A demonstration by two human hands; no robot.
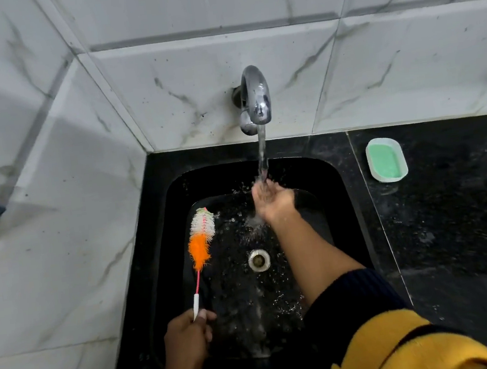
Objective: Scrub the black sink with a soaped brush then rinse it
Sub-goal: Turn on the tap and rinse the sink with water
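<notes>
1. A single head-worn, wide-angle camera looks forward and steeply down from above the black sink (176, 198), which fills the lower middle of the view.
2. It faces the marble-tiled back wall (192, 77), where the chrome tap (257, 96) sits just above centre; a side wall runs down the left edge.
3. The view is close: both forearms enter from the bottom edge, and a yellow sleeve (409, 348) crowds the lower right corner.
4. Straight tile joints bow toward the edges, a mark of the wide lens.
5. There is no second view to share any part of the scene.
</notes>
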